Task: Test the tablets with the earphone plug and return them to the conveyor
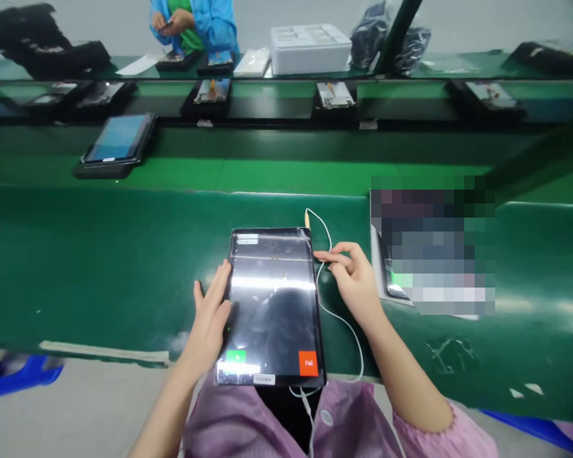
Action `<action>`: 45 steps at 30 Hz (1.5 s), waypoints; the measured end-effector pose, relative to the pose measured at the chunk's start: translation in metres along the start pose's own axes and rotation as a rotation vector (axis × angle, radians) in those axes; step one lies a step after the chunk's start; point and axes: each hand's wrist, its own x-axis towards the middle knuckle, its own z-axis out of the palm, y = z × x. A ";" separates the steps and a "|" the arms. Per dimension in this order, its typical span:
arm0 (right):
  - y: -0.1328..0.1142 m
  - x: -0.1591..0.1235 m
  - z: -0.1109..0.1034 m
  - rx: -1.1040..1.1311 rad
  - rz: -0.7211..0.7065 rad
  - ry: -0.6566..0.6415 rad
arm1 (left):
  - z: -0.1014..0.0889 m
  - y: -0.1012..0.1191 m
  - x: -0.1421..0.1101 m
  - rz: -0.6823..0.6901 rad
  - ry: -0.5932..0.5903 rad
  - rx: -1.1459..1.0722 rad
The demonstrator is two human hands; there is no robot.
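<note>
glossy tablet (272, 312), smooth table (100, 254), cloth sleeve (446, 436)

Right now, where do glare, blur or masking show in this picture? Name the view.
Head view: white glare crosses the tablet; sheen brightens the bench at far right; the upper-left dark stack looks soft; pixel blocks hide most of the item at right.
</note>
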 end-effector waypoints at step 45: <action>0.009 0.006 -0.011 0.224 0.257 -0.038 | -0.001 0.010 -0.006 -0.117 0.168 -0.223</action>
